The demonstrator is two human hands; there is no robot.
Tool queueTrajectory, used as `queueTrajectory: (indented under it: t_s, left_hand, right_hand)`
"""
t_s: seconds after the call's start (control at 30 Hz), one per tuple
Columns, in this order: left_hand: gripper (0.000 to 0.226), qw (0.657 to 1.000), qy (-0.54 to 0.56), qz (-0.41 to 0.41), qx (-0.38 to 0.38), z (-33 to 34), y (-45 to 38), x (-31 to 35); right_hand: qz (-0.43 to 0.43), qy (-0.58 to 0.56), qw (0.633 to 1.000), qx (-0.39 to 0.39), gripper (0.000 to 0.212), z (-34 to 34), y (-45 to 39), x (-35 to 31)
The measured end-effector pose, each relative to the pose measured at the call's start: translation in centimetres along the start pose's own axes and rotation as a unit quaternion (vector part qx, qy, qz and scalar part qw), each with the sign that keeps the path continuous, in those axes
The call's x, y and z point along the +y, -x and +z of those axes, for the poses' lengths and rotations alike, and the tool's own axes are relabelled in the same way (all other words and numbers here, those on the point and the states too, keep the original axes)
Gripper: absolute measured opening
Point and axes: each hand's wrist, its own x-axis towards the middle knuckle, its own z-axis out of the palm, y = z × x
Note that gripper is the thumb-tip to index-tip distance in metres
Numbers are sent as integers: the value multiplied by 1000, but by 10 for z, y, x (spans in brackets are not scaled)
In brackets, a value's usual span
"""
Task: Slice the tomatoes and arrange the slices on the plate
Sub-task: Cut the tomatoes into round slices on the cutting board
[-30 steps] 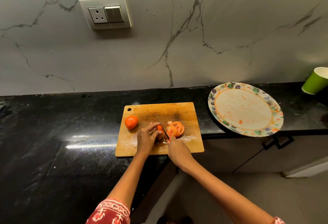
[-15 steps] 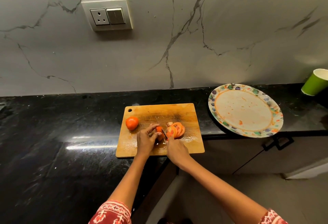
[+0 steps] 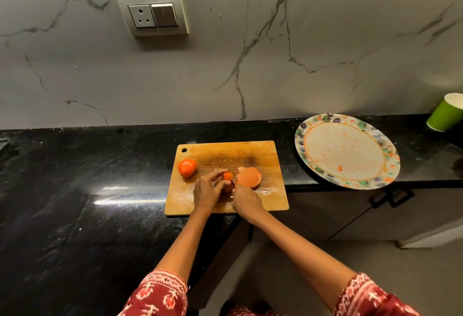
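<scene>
The left hand (image 3: 209, 190) is pinching the remaining tomato piece (image 3: 228, 176) near the middle of the cutting board (image 3: 250, 151), while the right hand (image 3: 246, 200) is gripping a knife (image 3: 221, 164) whose blade is cutting beside the fingers. Cut slices (image 3: 248, 177) are lying just right of it; a whole tomato (image 3: 187, 167) is sitting at the board's left. The plate (image 3: 310, 127), right of the board, is holding no slices. The small piece is probably soft, wet and slippery, so holding it by the skin sides, fingertips tucked back, looks safest.
</scene>
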Motion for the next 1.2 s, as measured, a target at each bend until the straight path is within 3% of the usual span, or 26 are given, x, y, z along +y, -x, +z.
queueTrajectory:
  t_s: [0.43, 0.67, 0.93, 1.2]
  left_hand:
    - [33, 1000, -16, -11, 6, 0, 1, 0]
    - [33, 1000, -18, -8, 15, 0, 1, -2]
    - [35, 1000, 5, 6, 9, 0, 2, -8]
    - [35, 1000, -9, 21, 15, -1, 3, -4]
  right_hand:
    - [2, 37, 999, 3, 28, 7, 2, 3]
    - [-7, 74, 997, 4, 30, 22, 50, 42]
    - [-6, -52, 997, 55, 31, 4, 43, 32]
    - [-11, -65, 997, 44, 34, -2, 30, 8]
